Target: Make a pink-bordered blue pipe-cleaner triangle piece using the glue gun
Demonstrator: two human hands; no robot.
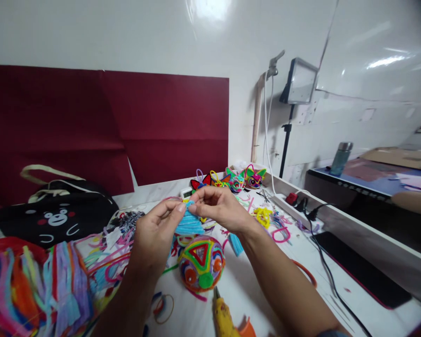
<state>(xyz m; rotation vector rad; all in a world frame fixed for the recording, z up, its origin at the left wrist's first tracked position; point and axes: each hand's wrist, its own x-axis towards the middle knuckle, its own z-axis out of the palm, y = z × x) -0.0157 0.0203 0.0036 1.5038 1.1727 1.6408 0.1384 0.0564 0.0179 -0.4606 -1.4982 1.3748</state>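
Observation:
Both my hands meet above the middle of the table, fingertips pinched on a light blue striped fan-shaped piece [189, 223]. My left hand [157, 229] grips its top edge from the left, and my right hand [219, 206] pinches it from the right. Just below hangs no hand: a round multicoloured ball-shaped figure [201, 264] with a red triangle, orange eyes and a green nose rests on the table. A yellow glue gun [224, 316] lies nearest me, its nozzle towards the ball. Another light blue piece [236, 244] lies beside my right forearm.
Colourful pipe cleaners [38, 285] are heaped at the left, near a black bag [56, 215]. Finished small figures [235, 180] line the back. At the right are a power strip [298, 210], a cable and a black phone-like slab [361, 269]. A person's arm [414, 202] shows far right.

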